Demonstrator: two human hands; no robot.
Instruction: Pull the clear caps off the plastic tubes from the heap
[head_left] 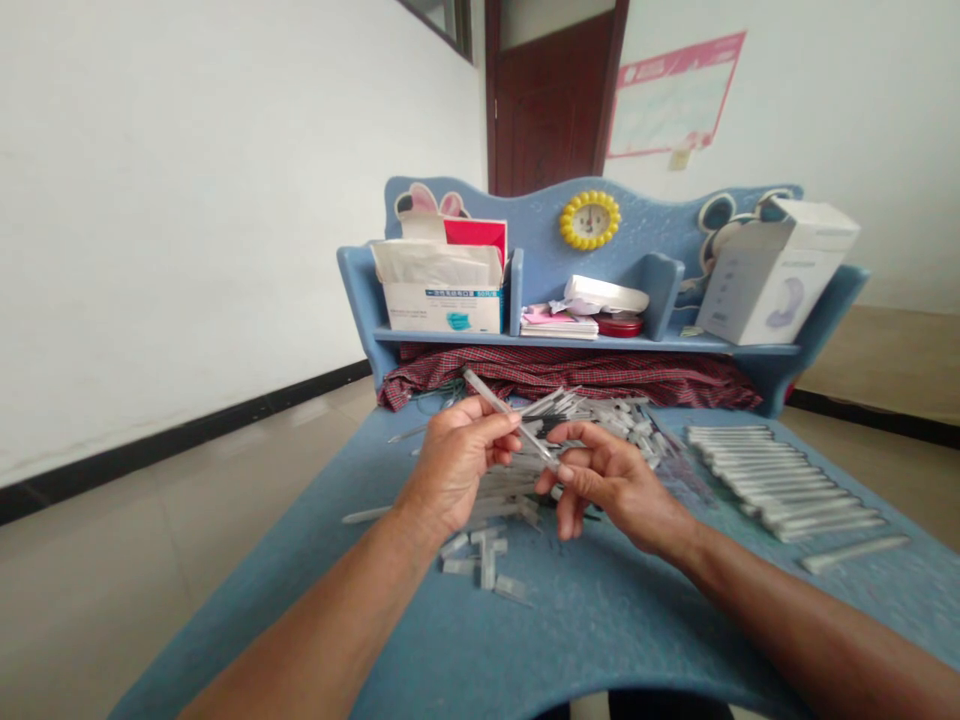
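A clear plastic pen (491,394) is held slantwise over the table, its upper end pointing up and to the left. My left hand (459,455) pinches the barrel near the middle between thumb and fingers. The lower end of the pen is gripped by the thumb and fingertips of my right hand (611,480), with its other fingers curled loosely. Below and behind both hands lies a heap of pen parts (570,408), some clear or whitish and some dark and thin. Small clear caps (487,565) lie scattered just in front of the heap.
On the right, several pens (780,480) lie side by side in a row, with a single pen (855,553) nearer. A blue table (600,620) carries a back shelf with a mask box (442,305), a white box (772,275) and a yellow-rimmed clock (590,220). Checked cloth (585,370) lies beneath.
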